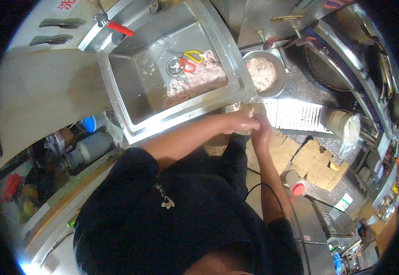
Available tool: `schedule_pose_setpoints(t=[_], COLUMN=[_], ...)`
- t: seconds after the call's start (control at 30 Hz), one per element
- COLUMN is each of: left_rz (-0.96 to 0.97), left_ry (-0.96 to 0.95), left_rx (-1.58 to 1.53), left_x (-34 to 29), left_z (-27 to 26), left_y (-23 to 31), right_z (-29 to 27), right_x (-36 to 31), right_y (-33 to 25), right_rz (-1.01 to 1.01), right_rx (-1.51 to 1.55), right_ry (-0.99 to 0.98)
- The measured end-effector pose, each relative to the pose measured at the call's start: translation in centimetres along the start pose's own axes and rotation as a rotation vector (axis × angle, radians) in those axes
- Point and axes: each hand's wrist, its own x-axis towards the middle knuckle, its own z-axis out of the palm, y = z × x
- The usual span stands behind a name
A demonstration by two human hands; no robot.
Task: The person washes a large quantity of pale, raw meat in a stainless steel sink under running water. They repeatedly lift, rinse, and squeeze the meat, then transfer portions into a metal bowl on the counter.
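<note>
My left hand [240, 122] and my right hand [261, 132] meet just outside the sink's near right corner. Both have their fingers closed against each other; a small pale bit shows by the fingertips, too unclear to name. Beneath them is a pale round container [259, 108], partly hidden by the hands. Raw pinkish meat [204, 79] lies along the right side of the steel sink [140, 64]. Scissors with one yellow and one red handle [193, 57] rest beside the meat, near the drain [174, 67]. Right of the sink, more pale meat [262, 74] fills a round metal bowl [279, 85].
A tap with a red lever [119, 29] reaches over the sink's far left corner. Two knives [55, 40] hang on the left wall. Rightward are a perforated metal grate [300, 115], a whitish bucket [346, 126], floor cardboard [316, 165] and a red-lidded container [296, 183].
</note>
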Motion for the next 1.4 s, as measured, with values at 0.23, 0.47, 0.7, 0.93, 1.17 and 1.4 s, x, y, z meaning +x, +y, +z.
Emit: schedule_pose_setpoints(t=[0.23, 0.47, 0.7, 0.93, 1.17, 1.4], left_rz=[0.412, -0.040, -0.109, -0.034, 0.147, -0.112], left_ry=[0.362, 1.026, 0.743, 0.627, 0.601, 0.406], left_rx=[0.201, 0.809, 1.108, 1.227, 1.234, 1.345], left_x=[-4.5, -5.1, 3.7, 3.6, 3.2, 2.8], left_z=[-3.8, -28.7, -35.9, -38.4, -39.4, -40.7], left_y=[0.0, -7.4, -14.5, -15.1, -15.3, -12.6], right_z=[1.9, -1.3, 2.0, 6.6, 6.7, 5.9], right_x=[-1.0, -0.3, -0.7, 0.7, 2.2, 1.0], right_y=[8.5, 4.4, 1.1, -0.3, -1.9, -1.1], right_rz=[0.296, 0.350, 0.477, 0.381, 0.343, 0.363], right_rx=[0.046, -0.088, -0.033, -0.124, -0.141, -0.182], right_ry=[-0.136, -0.169, -0.262, -0.414, -0.392, -0.440])
